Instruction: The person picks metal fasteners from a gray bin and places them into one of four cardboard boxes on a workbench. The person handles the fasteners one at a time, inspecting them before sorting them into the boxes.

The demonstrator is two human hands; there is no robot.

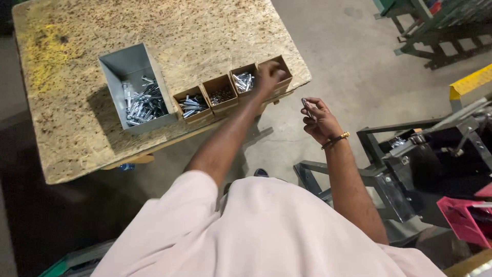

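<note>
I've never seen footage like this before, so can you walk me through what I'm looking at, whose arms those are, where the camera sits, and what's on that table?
There is just one picture, taken by a camera worn on a person's head and looking down, so the pale shirt at the bottom and both bare arms belong to the wearer. No machine does the handling; the hands do.

The left hand reaches into the rightmost cardboard box on a rough chipboard table; its grip inside the box is hidden, so I cannot tell whether it holds anything. The right hand, with a gold bangle at the wrist, is held away from the table and pinches a small metal part.

On the table stand a grey metal bin of shiny bolts and a row of four small cardboard boxes; three show small metal hardware. A dark metal frame stands at the right.
</note>
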